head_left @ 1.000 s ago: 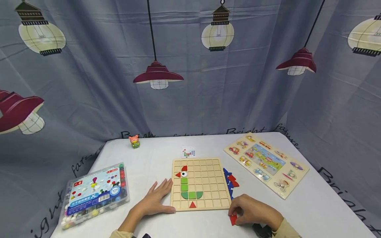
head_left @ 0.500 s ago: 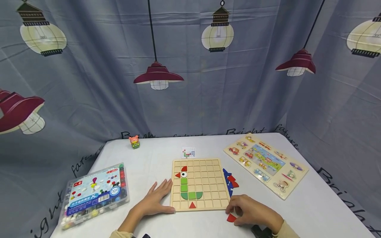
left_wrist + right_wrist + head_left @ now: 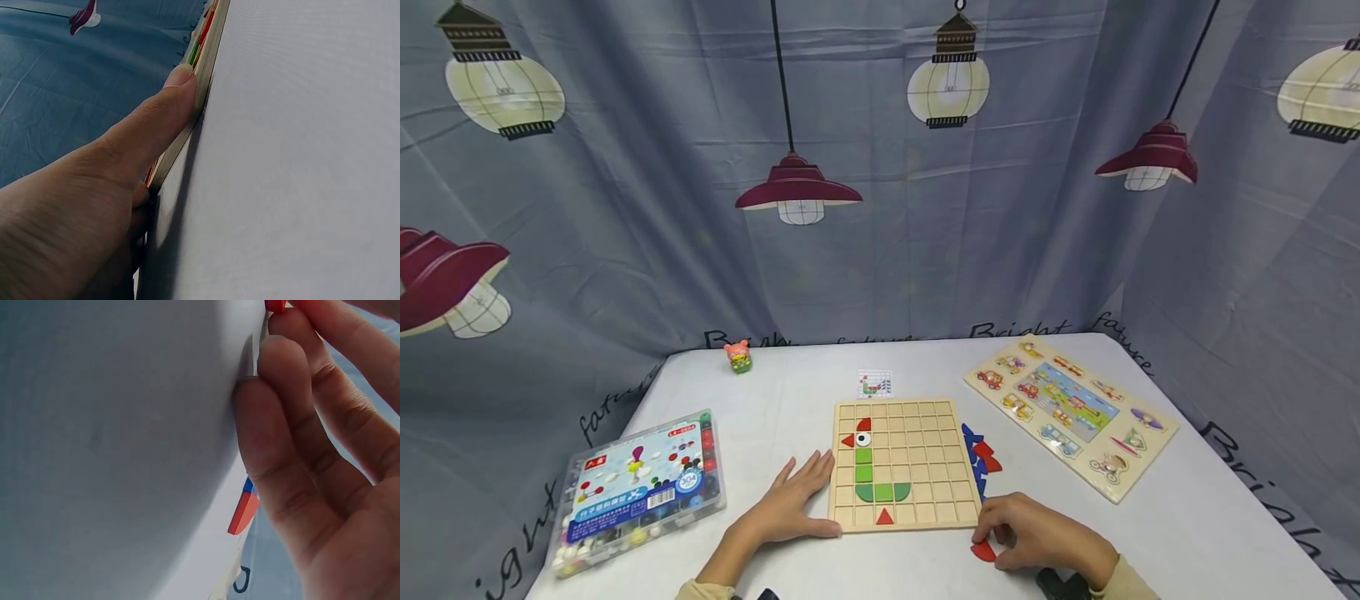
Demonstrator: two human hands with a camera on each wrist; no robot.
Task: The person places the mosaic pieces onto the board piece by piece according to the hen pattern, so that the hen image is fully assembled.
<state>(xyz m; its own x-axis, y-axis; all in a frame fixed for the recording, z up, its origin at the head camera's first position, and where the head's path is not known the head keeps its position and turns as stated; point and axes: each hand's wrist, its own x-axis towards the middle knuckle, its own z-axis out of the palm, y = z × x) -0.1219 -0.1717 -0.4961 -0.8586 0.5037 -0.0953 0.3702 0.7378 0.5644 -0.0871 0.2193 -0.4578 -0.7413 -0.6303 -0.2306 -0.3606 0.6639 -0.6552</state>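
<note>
A wooden grid board (image 3: 919,457) lies on the table with green, red and eye-marked pieces set in its left part, forming a bird-like head and neck. My left hand (image 3: 792,505) rests at its left edge, fingers spread, the thumb touching the near left corner; in the left wrist view the thumb (image 3: 147,122) lies against the board's side. By the near right corner, my right hand (image 3: 1041,533) pinches a red quarter-round piece (image 3: 982,550) just above or on the table; I cannot tell which. The right wrist view shows only a bit of this red piece (image 3: 275,305) at the fingertips.
Blue pieces (image 3: 976,467) and red pieces (image 3: 989,458) lie along the board's right side. A small picture card (image 3: 875,384) is behind the board. A boxed bead set (image 3: 640,492) stands left, a picture puzzle (image 3: 1067,408) right, a small figurine (image 3: 739,357) far left.
The red piece has turned in my right fingers, its rounded side now facing me. My right hand shifted slightly left, then slightly back right. My left hand stayed in place.
</note>
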